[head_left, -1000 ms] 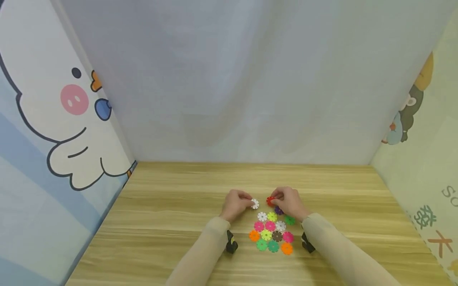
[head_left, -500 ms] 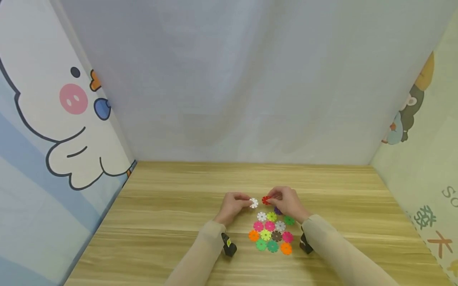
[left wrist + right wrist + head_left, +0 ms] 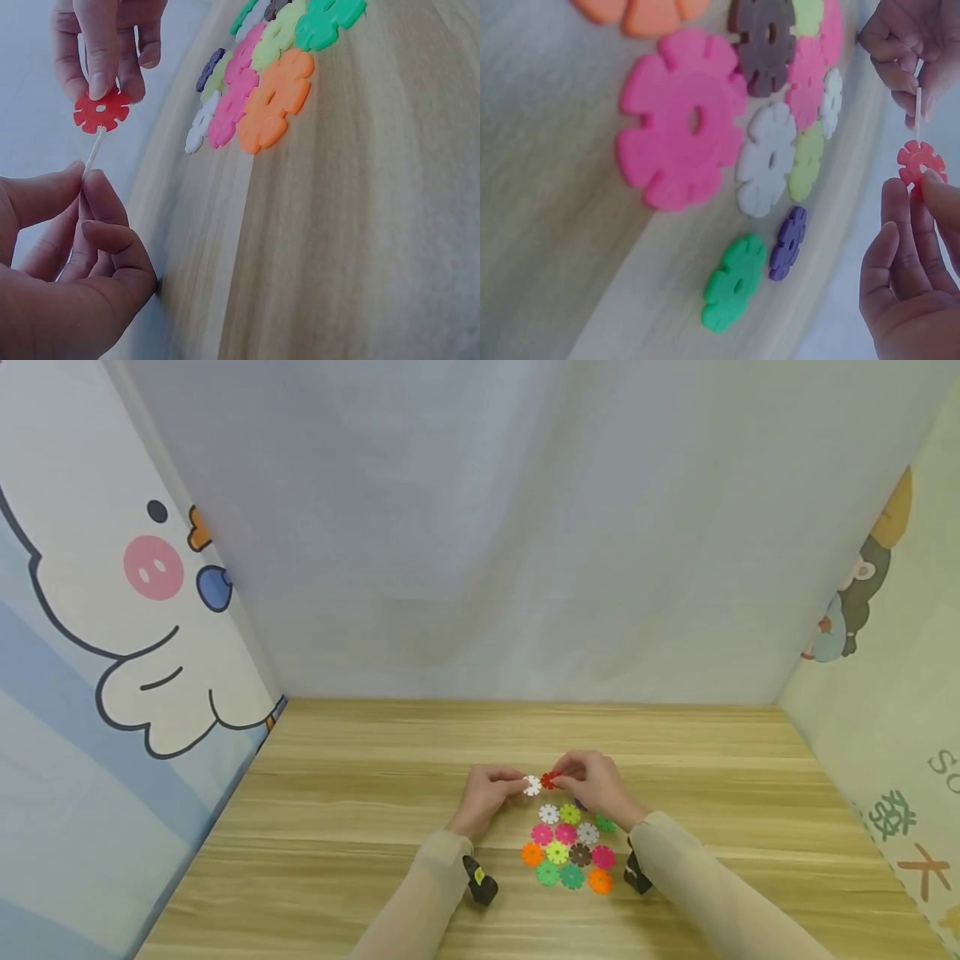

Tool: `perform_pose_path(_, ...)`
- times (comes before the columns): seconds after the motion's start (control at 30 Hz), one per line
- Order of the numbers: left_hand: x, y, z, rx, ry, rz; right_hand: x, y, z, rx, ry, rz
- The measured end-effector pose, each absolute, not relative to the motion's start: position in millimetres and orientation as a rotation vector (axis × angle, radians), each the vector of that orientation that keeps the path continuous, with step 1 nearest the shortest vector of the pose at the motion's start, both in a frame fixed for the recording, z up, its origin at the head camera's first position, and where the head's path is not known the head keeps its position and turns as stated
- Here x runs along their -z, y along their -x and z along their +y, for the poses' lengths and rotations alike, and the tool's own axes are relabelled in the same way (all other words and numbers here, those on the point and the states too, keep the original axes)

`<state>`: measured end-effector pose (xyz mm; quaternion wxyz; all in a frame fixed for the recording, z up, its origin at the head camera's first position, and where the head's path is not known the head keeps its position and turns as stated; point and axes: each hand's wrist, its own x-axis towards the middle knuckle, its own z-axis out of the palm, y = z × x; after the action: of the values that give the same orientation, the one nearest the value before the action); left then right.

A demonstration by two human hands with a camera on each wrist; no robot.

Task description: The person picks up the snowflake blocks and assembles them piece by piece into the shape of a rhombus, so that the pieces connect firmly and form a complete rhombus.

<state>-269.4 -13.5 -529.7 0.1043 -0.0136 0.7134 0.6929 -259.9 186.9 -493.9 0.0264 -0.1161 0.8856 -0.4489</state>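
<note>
My left hand (image 3: 486, 795) pinches a white notched plastic disc (image 3: 532, 787) between thumb and fingertips. In the left wrist view that white disc shows edge-on as a thin strip. A red notched disc (image 3: 114, 117) is pinched by my right hand (image 3: 596, 783), its face turned to the left wrist camera. The white disc's edge stands square to the red one and is right at its rim, by a notch. Both discs are raised off the table. Beneath my right hand, a purple disc (image 3: 784, 253) is mostly hidden in the head view.
Several flat discs lie close together on the wood-grain table (image 3: 337, 793), among them pink (image 3: 656, 120), brown (image 3: 581, 862), green (image 3: 724, 289) and orange (image 3: 292, 97). A pale curtain (image 3: 487, 527) hangs behind the table. Printed cloth panels (image 3: 67, 568) flank it. A black wrist device (image 3: 482, 887) hangs below my left sleeve.
My right hand has moved left with the red disc, closing the gap to the white one. The left hand shifted slightly left with the white disc, then stayed.
</note>
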Motion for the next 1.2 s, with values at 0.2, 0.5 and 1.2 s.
perform_pose_path(0.2,529,270,-14,-2.064,0.062,2.057,496,262,187,1.382,0.381,2.753)
perform_pose_path(0.5,527,269,-14,-2.079,0.062,2.010,498,262,187,1.413,0.375,2.744)
perform_pose_path(1.2,539,266,-14,-2.181,0.068,1.897,510,258,180,1.373,0.625,2.836)
